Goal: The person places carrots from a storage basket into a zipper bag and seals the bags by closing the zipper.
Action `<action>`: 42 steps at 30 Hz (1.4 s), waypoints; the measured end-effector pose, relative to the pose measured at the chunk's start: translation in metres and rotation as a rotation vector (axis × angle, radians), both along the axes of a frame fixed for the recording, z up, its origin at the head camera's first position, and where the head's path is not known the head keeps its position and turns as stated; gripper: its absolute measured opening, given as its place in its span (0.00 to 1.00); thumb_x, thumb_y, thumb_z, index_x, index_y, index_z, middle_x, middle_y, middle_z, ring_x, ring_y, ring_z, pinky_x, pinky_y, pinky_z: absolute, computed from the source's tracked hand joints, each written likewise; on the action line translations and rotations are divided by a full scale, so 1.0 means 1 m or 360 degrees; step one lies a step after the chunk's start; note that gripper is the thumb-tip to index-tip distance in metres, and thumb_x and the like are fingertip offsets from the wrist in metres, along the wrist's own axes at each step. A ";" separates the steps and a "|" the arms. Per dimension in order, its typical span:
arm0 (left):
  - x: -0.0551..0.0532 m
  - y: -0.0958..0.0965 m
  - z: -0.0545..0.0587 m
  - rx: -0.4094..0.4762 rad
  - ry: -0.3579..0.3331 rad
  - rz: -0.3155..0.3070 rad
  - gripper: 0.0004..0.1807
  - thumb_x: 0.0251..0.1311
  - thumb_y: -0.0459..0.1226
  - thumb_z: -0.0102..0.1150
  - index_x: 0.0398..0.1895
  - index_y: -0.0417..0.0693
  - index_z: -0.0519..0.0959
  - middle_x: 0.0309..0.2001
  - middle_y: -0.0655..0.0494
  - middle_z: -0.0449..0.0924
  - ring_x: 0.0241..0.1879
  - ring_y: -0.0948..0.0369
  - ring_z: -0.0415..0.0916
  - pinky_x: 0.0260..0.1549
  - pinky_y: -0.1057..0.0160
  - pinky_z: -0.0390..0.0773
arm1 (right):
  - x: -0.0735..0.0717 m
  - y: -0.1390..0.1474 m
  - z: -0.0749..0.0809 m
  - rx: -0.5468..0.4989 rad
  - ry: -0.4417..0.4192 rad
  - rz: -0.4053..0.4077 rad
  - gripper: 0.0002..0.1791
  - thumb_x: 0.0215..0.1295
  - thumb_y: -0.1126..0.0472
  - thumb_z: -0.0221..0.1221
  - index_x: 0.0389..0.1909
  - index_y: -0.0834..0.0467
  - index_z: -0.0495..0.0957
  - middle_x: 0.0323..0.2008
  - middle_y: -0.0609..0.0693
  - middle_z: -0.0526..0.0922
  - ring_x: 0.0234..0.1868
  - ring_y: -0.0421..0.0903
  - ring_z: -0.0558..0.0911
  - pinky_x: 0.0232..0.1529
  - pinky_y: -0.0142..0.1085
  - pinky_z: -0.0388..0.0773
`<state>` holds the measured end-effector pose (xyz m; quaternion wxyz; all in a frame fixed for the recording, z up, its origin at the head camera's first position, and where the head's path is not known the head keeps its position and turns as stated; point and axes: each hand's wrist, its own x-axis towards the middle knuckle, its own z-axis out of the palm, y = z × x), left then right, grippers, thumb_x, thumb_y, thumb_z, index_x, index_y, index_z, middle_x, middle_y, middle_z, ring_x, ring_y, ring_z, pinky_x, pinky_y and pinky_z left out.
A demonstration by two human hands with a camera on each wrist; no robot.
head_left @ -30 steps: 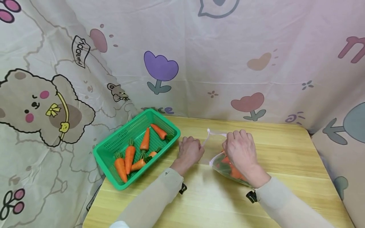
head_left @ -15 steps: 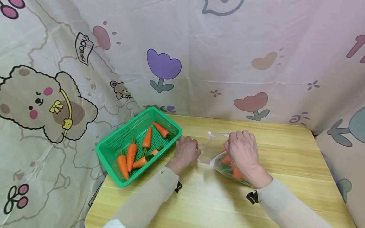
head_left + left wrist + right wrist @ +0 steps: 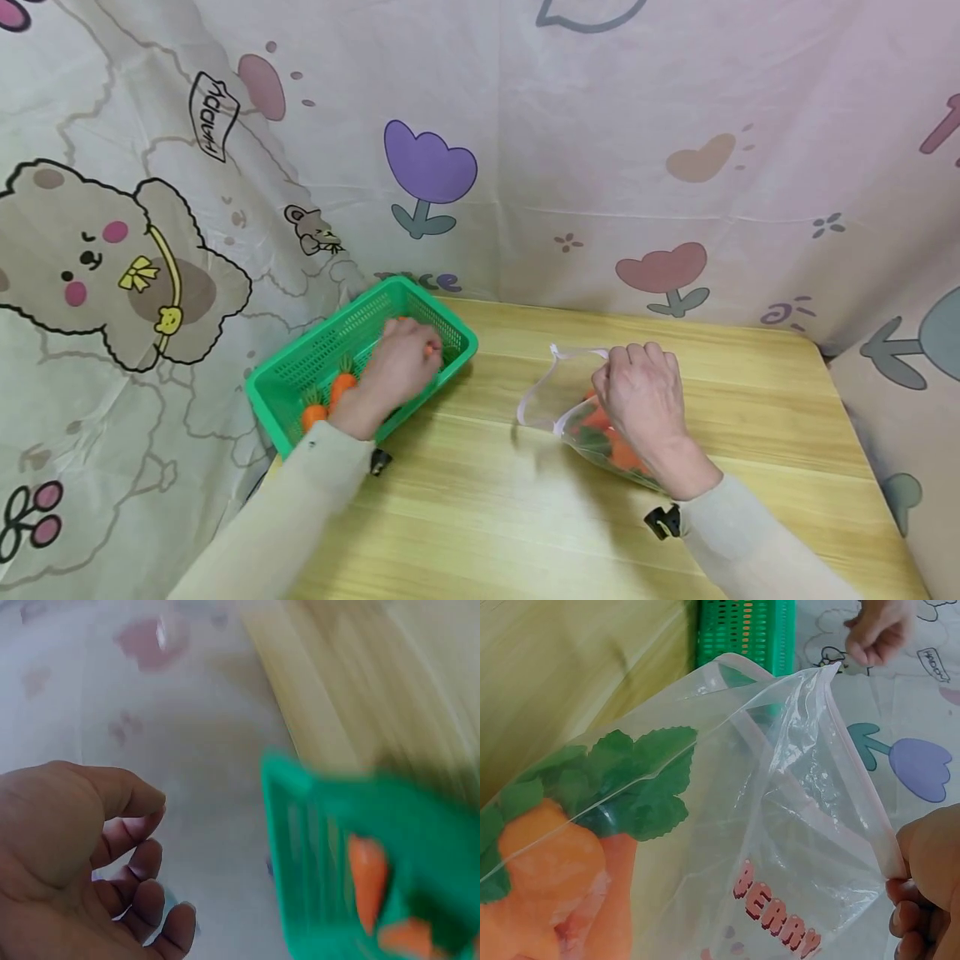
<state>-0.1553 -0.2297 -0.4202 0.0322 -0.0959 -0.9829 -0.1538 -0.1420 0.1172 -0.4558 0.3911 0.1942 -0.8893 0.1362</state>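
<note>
My left hand (image 3: pixel 393 367) is over the green basket (image 3: pixel 288 375), its fingers loosely curled and holding nothing in the left wrist view. Orange carrots (image 3: pixel 342 385) with green tops lie in the basket, some hidden under that hand. A clear zip bag (image 3: pixel 705 877) with "BERRY" lettering has its mouth spread toward the basket. With thumb and fingers, my right hand (image 3: pixel 641 400) pinches the bag's rim. Inside the bag are orange pieces (image 3: pixel 551 847) with broad green leaves (image 3: pixel 649 772); their exact kind is hard to tell through the plastic.
The wooden table (image 3: pixel 465 517) carries the basket on its left side and the bag right of centre. A printed cloth (image 3: pixel 540 167) hangs behind the table and along both sides. A black clip (image 3: pixel 663 522) sits at the right wrist.
My left hand has let go of the bag's rim and moved left over the basket. The right hand keeps its hold on the bag, nearly in the same place.
</note>
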 end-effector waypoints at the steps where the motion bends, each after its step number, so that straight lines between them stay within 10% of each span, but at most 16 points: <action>1: -0.001 -0.013 0.002 -0.0020 -0.0011 0.0023 0.08 0.71 0.37 0.61 0.45 0.45 0.85 0.52 0.45 0.82 0.55 0.45 0.69 0.57 0.46 0.70 | 0.000 0.000 0.000 0.0001 -0.0014 -0.0002 0.13 0.60 0.66 0.49 0.17 0.61 0.65 0.16 0.52 0.63 0.22 0.58 0.65 0.25 0.46 0.60; 8: -0.005 -0.092 0.003 -0.0224 -0.0084 0.0075 0.09 0.75 0.37 0.55 0.47 0.43 0.82 0.50 0.44 0.79 0.48 0.46 0.65 0.50 0.45 0.70 | 0.001 0.002 -0.001 -0.0009 -0.0028 0.0005 0.12 0.60 0.65 0.49 0.17 0.61 0.66 0.16 0.52 0.64 0.23 0.58 0.66 0.26 0.46 0.60; 18: -0.005 -0.144 -0.023 -0.0620 0.0212 -0.0277 0.01 0.67 0.33 0.63 0.38 0.44 0.81 0.37 0.49 0.77 0.39 0.48 0.66 0.45 0.49 0.69 | 0.001 0.003 0.000 0.0001 -0.0038 0.0016 0.12 0.60 0.65 0.51 0.18 0.62 0.68 0.16 0.52 0.65 0.22 0.58 0.66 0.25 0.45 0.60; 42: -0.052 -0.150 -0.066 -0.1160 0.0230 -0.0621 0.29 0.57 0.22 0.72 0.61 0.46 0.79 0.57 0.44 0.77 0.59 0.44 0.71 0.62 0.43 0.74 | 0.005 0.010 0.003 0.0027 -0.0171 -0.0007 0.11 0.62 0.65 0.51 0.20 0.62 0.70 0.17 0.51 0.65 0.23 0.56 0.65 0.27 0.43 0.59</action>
